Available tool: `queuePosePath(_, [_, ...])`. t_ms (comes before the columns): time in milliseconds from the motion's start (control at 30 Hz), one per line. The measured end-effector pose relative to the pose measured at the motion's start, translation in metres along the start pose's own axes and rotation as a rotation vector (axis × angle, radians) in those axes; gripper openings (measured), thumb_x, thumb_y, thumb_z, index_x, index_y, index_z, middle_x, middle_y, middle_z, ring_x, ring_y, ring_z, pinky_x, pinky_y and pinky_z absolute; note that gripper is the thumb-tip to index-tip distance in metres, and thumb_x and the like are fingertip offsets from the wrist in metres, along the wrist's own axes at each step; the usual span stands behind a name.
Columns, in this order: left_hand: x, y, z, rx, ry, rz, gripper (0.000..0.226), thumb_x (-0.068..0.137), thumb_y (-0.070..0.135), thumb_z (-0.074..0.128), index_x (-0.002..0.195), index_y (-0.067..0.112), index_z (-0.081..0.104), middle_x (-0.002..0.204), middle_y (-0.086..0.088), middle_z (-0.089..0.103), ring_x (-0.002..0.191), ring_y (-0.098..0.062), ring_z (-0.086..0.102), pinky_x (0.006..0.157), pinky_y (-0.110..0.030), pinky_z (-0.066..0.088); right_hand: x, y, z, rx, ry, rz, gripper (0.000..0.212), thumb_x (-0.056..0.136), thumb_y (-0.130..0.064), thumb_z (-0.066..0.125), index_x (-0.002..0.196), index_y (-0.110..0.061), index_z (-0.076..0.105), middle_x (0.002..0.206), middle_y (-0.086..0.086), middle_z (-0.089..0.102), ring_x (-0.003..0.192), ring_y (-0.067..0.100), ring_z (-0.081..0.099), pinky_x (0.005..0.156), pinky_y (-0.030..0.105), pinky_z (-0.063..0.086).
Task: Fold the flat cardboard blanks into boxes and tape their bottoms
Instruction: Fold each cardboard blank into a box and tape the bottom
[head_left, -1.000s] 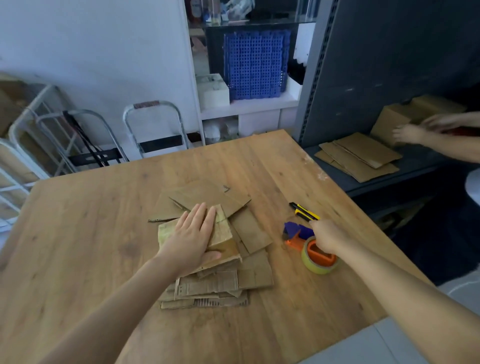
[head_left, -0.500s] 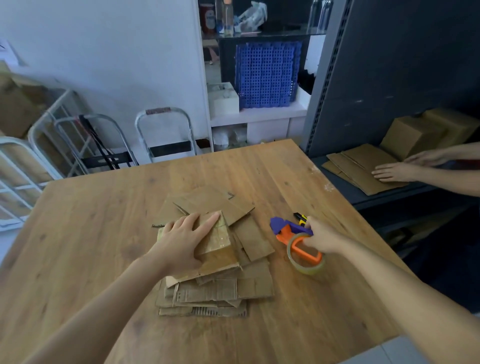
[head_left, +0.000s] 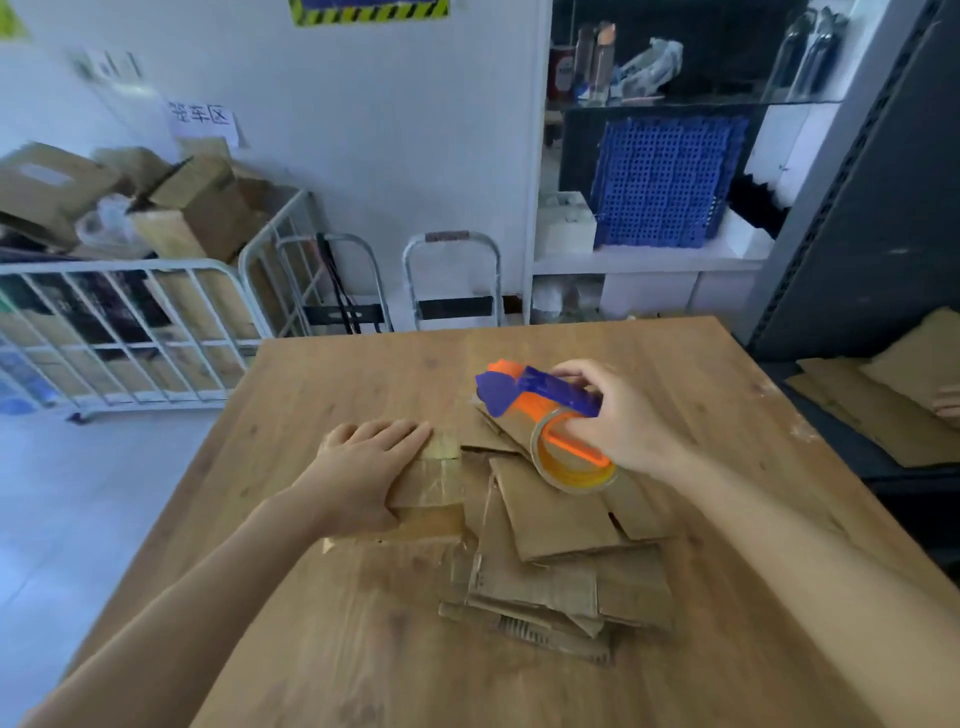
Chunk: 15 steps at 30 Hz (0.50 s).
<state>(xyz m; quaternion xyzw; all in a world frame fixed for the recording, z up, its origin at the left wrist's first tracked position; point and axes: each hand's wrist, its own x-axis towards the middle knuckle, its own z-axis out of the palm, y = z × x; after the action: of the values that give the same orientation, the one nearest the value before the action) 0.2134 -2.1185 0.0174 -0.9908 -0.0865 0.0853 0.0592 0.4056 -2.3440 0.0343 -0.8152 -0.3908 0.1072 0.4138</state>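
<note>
**Pressing the box flat while the tape dispenser is hovering beside it**

The left hand (head_left: 371, 467) is lying flat, fingers straight and together, pressing down on a small folded box (head_left: 428, 491). The box is sitting at the left edge of a loose pile of cardboard blanks (head_left: 563, 551) in the middle of the wooden tabletop (head_left: 337, 649). The thumb is running along the box's near side. Glossy bands across the box's top face are looking like tape, though the picture is too soft to show how much of the seam is covered.

The right hand (head_left: 623, 423) is gripping a blue and orange tape dispenser (head_left: 540, 397), fingers wrapped round its handle. It is holding the dispenser in the air above the far side of the pile, just right of the box and not touching it. The tape roll (head_left: 571, 460) is facing the camera, and the blue front end is pointing left.

I am reading the step in hand as taping the bottom flaps. To do it well, the left hand should be moving off the seam line while pressing the flaps level, so the dispenser is getting a free run. The loose end should be landing on the far wall first. From there it should be running straight along the seam and down over the near wall before cutting. The box appears to be sitting partly on uneven blanks and may be rocking under pressure. Shifting it onto bare tabletop would be giving a firmer base.
</note>
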Motion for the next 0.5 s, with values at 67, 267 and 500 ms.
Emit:
queuePosePath(67, [-0.01, -0.015, 0.021, 0.004, -0.055, 0.007, 0.107, 0.071, 0.049, 0.066, 0.153, 0.03, -0.001, 0.158, 0.011, 0.012, 0.143, -0.017, 0.016, 0.112, -0.039, 0.017, 0.007, -0.017, 0.026, -0.018, -0.029, -0.072, 0.055, 0.072, -0.007, 0.075, 0.122, -0.023, 0.057, 0.099, -0.015, 0.052, 0.094, 0.008, 0.053, 0.083, 0.02, 0.042])
queuePosePath(267, [-0.035, -0.046, 0.078, -0.177, -0.081, -0.057, 0.109, 0.07, 0.041, 0.069, 0.153, 0.028, -0.001, 0.16, 0.01, 0.009, 0.145, -0.016, 0.013, 0.114, -0.038, 0.017, 0.018, -0.058, 0.101, 0.027, -0.148, -0.121, 0.054, 0.071, -0.023, 0.079, 0.121, -0.025, 0.059, 0.107, -0.007, 0.062, 0.101, 0.014, 0.056, 0.086, 0.023, 0.042])
queuePosePath(500, [-0.043, -0.064, 0.088, -0.064, 0.0, 0.035, 0.095, 0.076, 0.032, 0.061, 0.153, 0.023, 0.006, 0.156, 0.002, 0.02, 0.141, -0.023, 0.022, 0.108, -0.042, 0.024, 0.026, -0.085, 0.144, 0.144, -0.19, -0.056, 0.057, 0.067, -0.031, 0.069, 0.123, -0.029, 0.057, 0.115, -0.007, 0.063, 0.1, 0.009, 0.06, 0.088, 0.031, 0.05])
